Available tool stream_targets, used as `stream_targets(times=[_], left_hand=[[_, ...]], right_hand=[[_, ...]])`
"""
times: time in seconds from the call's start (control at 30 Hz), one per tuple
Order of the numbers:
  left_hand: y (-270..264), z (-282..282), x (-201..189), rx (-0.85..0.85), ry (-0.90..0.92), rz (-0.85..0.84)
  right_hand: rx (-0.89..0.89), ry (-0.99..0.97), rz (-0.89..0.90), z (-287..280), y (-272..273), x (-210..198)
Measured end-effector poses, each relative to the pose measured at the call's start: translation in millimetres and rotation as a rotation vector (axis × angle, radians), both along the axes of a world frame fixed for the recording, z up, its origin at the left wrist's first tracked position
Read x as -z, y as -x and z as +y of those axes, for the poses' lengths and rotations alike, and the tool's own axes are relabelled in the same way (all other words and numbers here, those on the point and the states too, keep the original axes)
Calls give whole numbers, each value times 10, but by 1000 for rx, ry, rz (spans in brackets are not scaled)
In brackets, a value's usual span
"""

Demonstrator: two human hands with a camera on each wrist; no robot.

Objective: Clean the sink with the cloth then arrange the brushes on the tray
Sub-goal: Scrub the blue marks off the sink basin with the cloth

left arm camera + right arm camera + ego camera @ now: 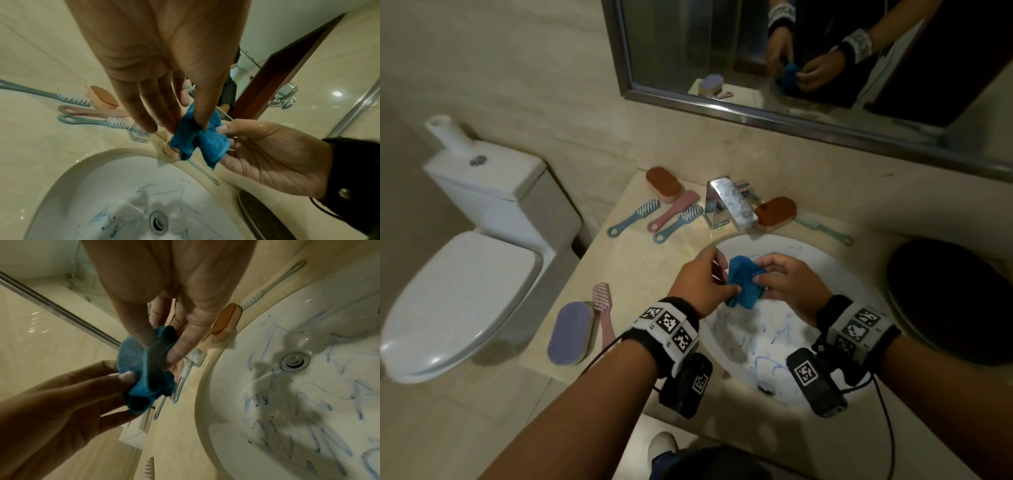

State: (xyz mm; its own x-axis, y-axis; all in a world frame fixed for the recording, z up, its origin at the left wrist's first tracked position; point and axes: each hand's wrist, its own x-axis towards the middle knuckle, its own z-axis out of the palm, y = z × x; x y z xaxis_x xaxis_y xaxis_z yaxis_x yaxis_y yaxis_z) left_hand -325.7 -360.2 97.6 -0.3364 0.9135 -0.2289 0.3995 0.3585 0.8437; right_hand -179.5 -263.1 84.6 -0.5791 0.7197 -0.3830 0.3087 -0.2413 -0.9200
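Note:
Both hands hold a small blue cloth [743, 282] above the white sink [822, 260], whose bowl is smeared with blue streaks. My left hand [709, 274] pinches the cloth [197, 141] between thumb and fingertips. My right hand [780, 277] pinches the cloth [144, 374] on its other side. Several brushes lie on the counter: blue and pink handled ones [667, 216] and an orange block brush [664, 183] left of the tap, an orange block brush [775, 210] and a green brush [825, 228] to its right, a purple block brush [570, 332] and a pink brush [602, 308] at front left.
A chrome tap [727, 202] stands behind the sink. A dark round tray [955, 301] sits on the counter at right. A white toilet [465, 260] stands left of the counter. A mirror [808, 51] hangs on the wall above.

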Motion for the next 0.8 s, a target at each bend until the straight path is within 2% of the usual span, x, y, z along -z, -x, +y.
stream_targets(times=[0.17, 0.33, 0.6, 0.7, 0.8], left_hand=[[110, -14, 33, -27, -9, 39], [182, -54, 69, -27, -28, 36], [212, -93, 140, 12, 23, 55], [239, -97, 165, 7, 51, 61], [233, -123, 179, -48, 51, 26]], right_hand=[[-80, -145, -124, 59, -38, -27], [-107, -112, -61, 82, -66, -52], [-358, -253, -159, 75, -62, -138], [-299, -338, -220, 59, -27, -126], [-169, -141, -151, 45, 2, -83]])
